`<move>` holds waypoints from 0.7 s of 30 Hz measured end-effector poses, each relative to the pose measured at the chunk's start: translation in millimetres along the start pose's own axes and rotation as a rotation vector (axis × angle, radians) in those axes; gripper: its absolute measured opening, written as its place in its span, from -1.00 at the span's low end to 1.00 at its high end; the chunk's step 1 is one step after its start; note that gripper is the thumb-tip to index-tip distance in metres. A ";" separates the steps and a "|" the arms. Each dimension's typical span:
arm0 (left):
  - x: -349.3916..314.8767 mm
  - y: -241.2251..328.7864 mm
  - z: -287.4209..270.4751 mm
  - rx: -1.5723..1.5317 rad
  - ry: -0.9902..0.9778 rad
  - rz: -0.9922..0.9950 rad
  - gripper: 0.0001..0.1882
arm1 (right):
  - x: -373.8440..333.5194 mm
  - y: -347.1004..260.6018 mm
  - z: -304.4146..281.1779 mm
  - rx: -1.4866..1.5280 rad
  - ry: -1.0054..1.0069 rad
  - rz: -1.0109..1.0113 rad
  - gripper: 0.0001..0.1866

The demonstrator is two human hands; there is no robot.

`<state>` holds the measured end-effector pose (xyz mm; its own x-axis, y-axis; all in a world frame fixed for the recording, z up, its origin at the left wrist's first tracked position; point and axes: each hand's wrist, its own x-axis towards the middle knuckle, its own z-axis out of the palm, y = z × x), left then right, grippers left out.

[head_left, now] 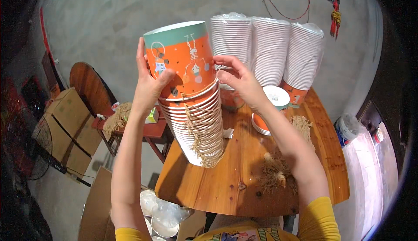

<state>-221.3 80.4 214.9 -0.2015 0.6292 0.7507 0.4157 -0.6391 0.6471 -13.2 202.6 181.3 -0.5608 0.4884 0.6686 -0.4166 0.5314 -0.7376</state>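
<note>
A tall stack of upside-down paper buckets (207, 123) rises from the wooden table, with twine handles (196, 141) hanging down its front over the white rims. The top paper bucket (180, 67) is orange with a teal band and skeleton drawings. My left hand (150, 82) grips its left side, thumb across the front. At its right side, close to the lower rim, the thumb and fingers of my right hand (233, 73) come together in a pinch; what lies between them is too small to make out.
Behind stand wrapped stacks of white-rimmed buckets (270, 45). A shorter upturned stack (276, 96) is beside my right forearm, near loose twine bundles (276, 171) on the wooden table (235, 193). Left are a red side table (152, 130), cardboard boxes (69, 114) and a fan (39, 149).
</note>
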 end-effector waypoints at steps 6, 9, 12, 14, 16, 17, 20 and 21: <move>-10.4 -8.6 7.5 -0.066 0.003 0.002 0.06 | -15.1 4.4 -6.7 -0.033 -0.033 0.032 -0.59; -16.6 -23.5 -8.0 0.203 0.100 0.152 -0.07 | -27.1 1.3 -19.6 -0.215 -0.074 0.039 -0.66; -56.3 -5.1 5.5 0.417 0.433 0.343 -0.40 | -49.6 -4.4 -75.0 -0.693 -0.008 0.026 -0.70; -97.4 -4.9 44.0 0.344 0.506 0.478 -0.65 | -81.0 13.9 -132.6 -1.051 0.025 -0.015 -0.69; -143.7 -16.7 77.8 0.304 0.137 0.738 -0.77 | -104.0 21.6 -149.2 -1.170 -0.080 0.207 -0.68; -161.3 -10.0 109.6 0.252 -0.142 0.375 -0.75 | -119.8 37.7 -164.1 -1.241 -0.085 0.106 -0.62; -181.1 -61.1 195.3 -0.168 -0.250 -0.433 -0.60 | -135.5 66.8 -172.5 -1.279 -0.077 0.136 -0.71; -182.1 -88.0 215.6 -0.392 -0.200 -0.732 -0.59 | -135.5 71.3 -172.4 -1.282 -0.076 0.132 -0.71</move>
<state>-30.0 117.5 -7.4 -0.1237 0.9860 0.1119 -0.1020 -0.1248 0.9869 156.5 293.6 54.5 -0.6019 0.5699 0.5594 0.6015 0.7843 -0.1519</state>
